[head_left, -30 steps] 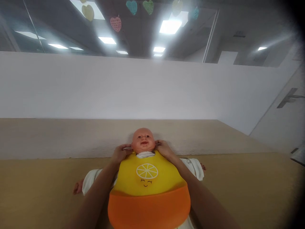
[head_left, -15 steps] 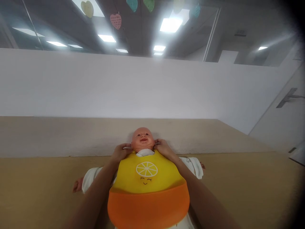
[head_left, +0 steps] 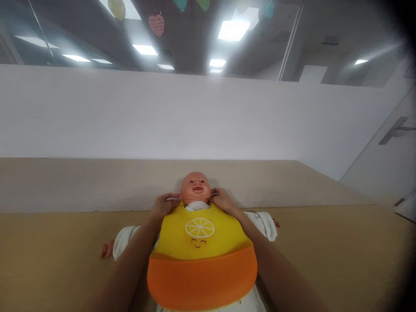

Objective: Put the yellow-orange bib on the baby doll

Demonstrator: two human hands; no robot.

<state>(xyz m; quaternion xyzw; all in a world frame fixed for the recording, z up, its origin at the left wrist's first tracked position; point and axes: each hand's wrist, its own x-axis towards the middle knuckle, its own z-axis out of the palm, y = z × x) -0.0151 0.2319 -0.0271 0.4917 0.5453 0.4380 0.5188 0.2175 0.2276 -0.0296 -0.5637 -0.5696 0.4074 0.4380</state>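
A baby doll lies on its back, arms spread, in a white garment. Over its chest is a yellow bib with a white lemon slice, a smiling face and an orange pocket. At the doll's neck, my left hand is closed on the bib's upper edge on the left side. My right hand does the same on the right, fingers curled in beside the neck. The fingertips of both hands and the bib's neck ends are hidden behind the doll's head and neck.
The doll rests on a wooden surface, with a paler raised strip behind its head. Beyond stands a white wall with glass above and paper hearts. A door handle shows at the right.
The view has shifted very slightly. Both hands stay at the doll's neck on the bib, with hardly any movement.
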